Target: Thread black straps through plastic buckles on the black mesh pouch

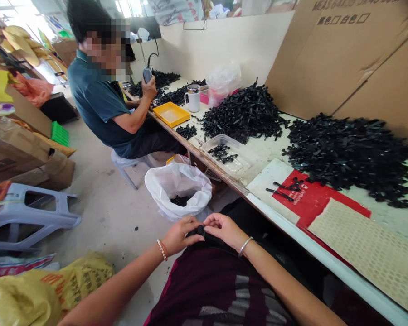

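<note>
My left hand (179, 236) and my right hand (227, 232) meet over my lap, fingertips close together. Between them is a small black piece (201, 230), mostly covered by the fingers. The left thumb and fingers close on it from one side, and the right thumb and forefinger pinch at its other side. Beside my hands, on the bench, a few thin black plastic pieces (285, 189) with rounded ends lie on a red printed sheet (313, 199). A large heap of similar black pieces (350, 154) rises behind them.
A white plastic bag (177, 181) with black bits inside stands on the floor beyond my hands. The bench holds a clear tray (243, 156), another black heap (241, 113), a white mug (193, 98) and a yellow tray (172, 114). A co-worker (98, 99) sits farther along, holding a grey tool.
</note>
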